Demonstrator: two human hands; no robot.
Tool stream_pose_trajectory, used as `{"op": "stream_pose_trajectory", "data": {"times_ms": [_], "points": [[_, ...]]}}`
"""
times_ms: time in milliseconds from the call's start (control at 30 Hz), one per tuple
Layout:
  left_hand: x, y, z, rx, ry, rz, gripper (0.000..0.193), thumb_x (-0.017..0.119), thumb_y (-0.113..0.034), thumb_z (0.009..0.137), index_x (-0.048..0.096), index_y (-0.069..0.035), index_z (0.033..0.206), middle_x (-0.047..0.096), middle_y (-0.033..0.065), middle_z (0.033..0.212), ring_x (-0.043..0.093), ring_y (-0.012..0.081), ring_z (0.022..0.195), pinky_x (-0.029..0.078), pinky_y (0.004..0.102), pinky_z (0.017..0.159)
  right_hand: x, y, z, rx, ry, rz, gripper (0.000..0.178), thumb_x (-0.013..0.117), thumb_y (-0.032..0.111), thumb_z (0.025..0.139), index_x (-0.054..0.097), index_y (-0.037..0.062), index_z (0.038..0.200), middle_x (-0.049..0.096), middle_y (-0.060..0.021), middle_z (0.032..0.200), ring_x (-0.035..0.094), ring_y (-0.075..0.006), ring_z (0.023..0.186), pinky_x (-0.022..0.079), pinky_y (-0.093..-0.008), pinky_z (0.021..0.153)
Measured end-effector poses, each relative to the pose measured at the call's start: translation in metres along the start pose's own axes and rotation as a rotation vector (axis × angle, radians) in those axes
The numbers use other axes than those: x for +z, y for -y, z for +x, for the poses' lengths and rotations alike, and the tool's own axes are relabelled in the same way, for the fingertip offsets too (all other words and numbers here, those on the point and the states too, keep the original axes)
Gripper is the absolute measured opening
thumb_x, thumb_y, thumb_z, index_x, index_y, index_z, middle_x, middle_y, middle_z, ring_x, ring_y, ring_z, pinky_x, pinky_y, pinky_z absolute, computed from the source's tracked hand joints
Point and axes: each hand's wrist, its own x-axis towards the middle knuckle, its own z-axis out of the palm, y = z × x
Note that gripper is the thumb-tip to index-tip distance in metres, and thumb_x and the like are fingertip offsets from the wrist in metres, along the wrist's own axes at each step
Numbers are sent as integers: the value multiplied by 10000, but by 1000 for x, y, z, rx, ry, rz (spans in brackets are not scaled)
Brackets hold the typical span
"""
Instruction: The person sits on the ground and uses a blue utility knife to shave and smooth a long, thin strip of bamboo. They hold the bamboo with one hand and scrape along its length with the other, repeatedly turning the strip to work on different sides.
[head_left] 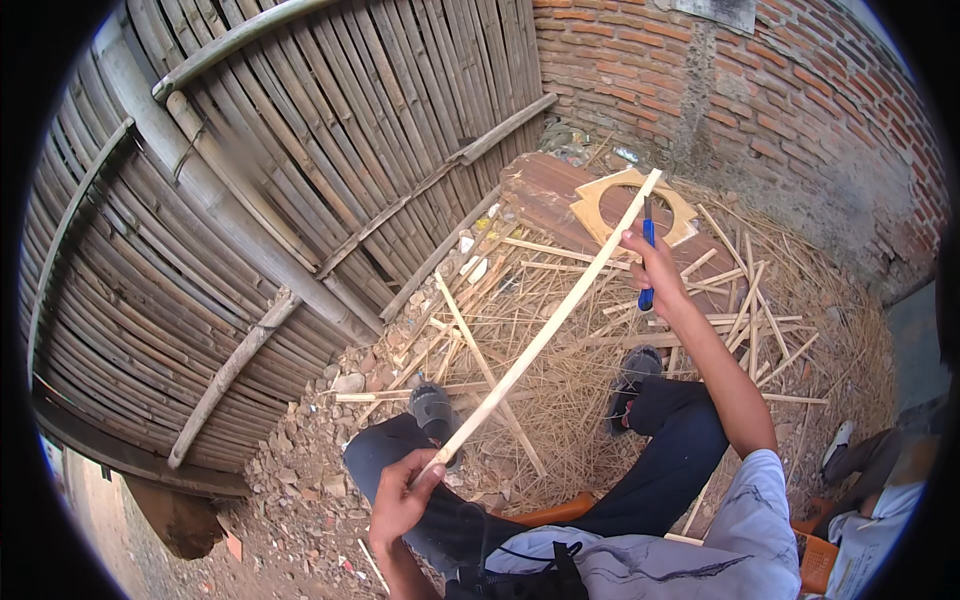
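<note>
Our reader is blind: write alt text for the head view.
A person's left hand holds the lower end of a long wooden strip; the right hand, at its upper part, holds a blue knife. Sticks litter the ground below.

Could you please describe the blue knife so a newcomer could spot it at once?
Start at the brick wall, then come down to the pale board with the round hole. In front of it, in the right grip, is the knife: short, with a bright blue handle, unlike the long, pale strip beside it.
</note>
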Motion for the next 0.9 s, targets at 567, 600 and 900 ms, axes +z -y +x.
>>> {"op": "stream_pose_trajectory", "data": {"times_ms": [567, 600, 900], "points": [[8, -21, 11, -36, -184, -329, 235, 734, -84, 1052, 685, 15, 1260, 704, -4, 848, 529, 3, 653, 392, 188, 559, 23, 27, -44, -612, 101, -605, 410, 498, 412, 1140, 653, 42, 1228, 683, -74, 854, 574, -173, 687, 464, -370, 662], [19, -29, 18, -4, -193, -332, 234, 734, -75, 1050, 683, 19, 1258, 709, -2, 855, 540, 3, 665, 400, 186, 571, 37, 22, -56, -736, 190, -637, 407, 504, 409, 1145, 656, 39, 1214, 687, -93, 845, 619, -206, 701, 489, -397, 681], [71, -81, 45, 120, -65, -548, 281, 770, -20, 1015, 637, 8, 1260, 770, 19, 958, 600, -11, 729, 422, 175, 600, 96, 7, -152, -1117, 571, -828, 320, 805, 304, 974, 717, 20, 1091, 734, -118, 860, 743, -288, 667, 565, -375, 560]]}}
